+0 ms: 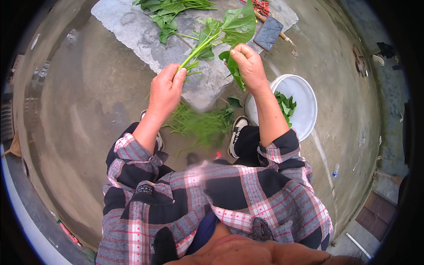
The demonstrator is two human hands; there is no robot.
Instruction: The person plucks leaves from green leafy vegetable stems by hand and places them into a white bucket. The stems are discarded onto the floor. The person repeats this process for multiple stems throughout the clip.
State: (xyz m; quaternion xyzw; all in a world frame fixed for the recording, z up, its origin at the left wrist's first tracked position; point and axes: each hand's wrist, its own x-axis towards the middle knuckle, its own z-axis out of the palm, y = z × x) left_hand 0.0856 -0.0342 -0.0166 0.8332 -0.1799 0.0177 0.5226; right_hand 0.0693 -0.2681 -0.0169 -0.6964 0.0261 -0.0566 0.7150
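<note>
My left hand [168, 84] grips a green leafy stem [203, 46] by its lower end, over the near part of a grey stone slab [212, 87]. The stem slants up to the right and carries a broad leaf [240, 25] with holes in it. In my right hand [250, 66] are several plucked green leaves [236, 71], pinched between thumb and fingers. To the right of that forearm stands a white plastic bucket [306, 99] with green leaves [286, 106] inside. Bare green stems [200, 122] lie in a heap on the ground between my shoes.
More leafy stems [169, 13] are bunched at the slab's far side. Red chili peppers [261, 7] lie at its far right, near a dark smartphone [269, 33] resting against a wooden handle [284, 36]. A small plastic bottle [336, 170] is on the wet concrete floor [82, 116].
</note>
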